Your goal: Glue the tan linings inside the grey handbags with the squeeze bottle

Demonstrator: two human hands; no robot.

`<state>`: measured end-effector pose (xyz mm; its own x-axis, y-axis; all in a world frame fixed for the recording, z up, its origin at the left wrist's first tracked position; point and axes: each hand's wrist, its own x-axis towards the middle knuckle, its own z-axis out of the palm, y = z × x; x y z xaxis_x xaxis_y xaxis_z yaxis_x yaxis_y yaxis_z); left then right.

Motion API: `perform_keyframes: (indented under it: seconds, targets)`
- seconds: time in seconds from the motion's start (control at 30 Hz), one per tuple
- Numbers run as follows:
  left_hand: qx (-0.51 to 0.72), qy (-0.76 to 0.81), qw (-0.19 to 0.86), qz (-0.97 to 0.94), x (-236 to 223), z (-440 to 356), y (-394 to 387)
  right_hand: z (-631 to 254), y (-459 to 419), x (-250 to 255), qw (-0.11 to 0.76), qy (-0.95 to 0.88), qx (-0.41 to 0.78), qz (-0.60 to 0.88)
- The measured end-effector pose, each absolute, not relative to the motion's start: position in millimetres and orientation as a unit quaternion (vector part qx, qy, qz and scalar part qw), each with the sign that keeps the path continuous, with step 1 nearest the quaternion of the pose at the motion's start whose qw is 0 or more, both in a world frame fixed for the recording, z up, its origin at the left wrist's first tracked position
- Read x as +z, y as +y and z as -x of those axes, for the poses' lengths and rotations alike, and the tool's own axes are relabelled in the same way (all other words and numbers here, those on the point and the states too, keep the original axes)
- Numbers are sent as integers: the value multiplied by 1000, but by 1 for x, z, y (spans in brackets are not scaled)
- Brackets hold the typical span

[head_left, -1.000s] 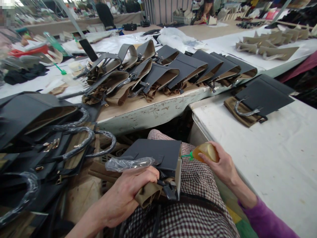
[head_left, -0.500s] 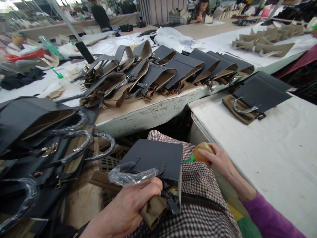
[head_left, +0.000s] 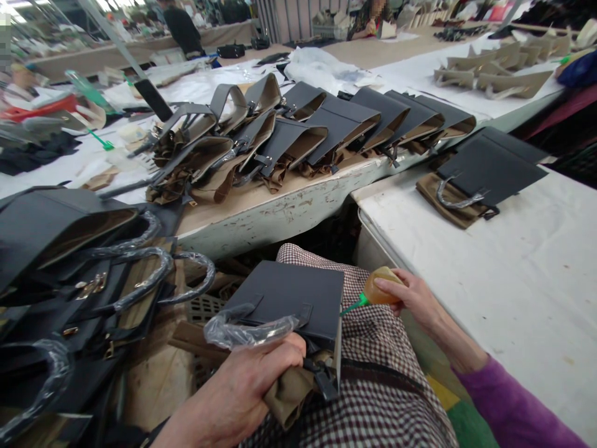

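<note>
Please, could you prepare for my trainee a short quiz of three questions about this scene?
1. Which hand holds the bottle?
2. True or false: the nozzle of the bottle is red.
3. What covers the handle of the bag that the nozzle points at? A) brown cloth B) clear wrap C) white paper

Key:
1. The right hand.
2. False; it is green.
3. B

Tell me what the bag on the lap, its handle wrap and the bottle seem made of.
Bag: perhaps leather or imitation leather, judging by its smooth, matte dark surface. Handle wrap: probably clear plastic film, wrinkled and shiny. Bottle: likely plastic; it looks amber and translucent.
</note>
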<state>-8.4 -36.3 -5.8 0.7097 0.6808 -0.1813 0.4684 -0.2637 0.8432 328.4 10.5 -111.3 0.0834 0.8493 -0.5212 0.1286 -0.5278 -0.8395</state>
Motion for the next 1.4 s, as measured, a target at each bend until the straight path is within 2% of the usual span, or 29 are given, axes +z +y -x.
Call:
perform_keyframes:
  seconds: [1.07,1.4]
  targets:
    - [152,343,447,-812,-4,7,-23,-322,-51,-64,337,-329,681,561]
    - [163,343,449,-809,-1,7,-23,-325,-34,-71,363,-374,575,631]
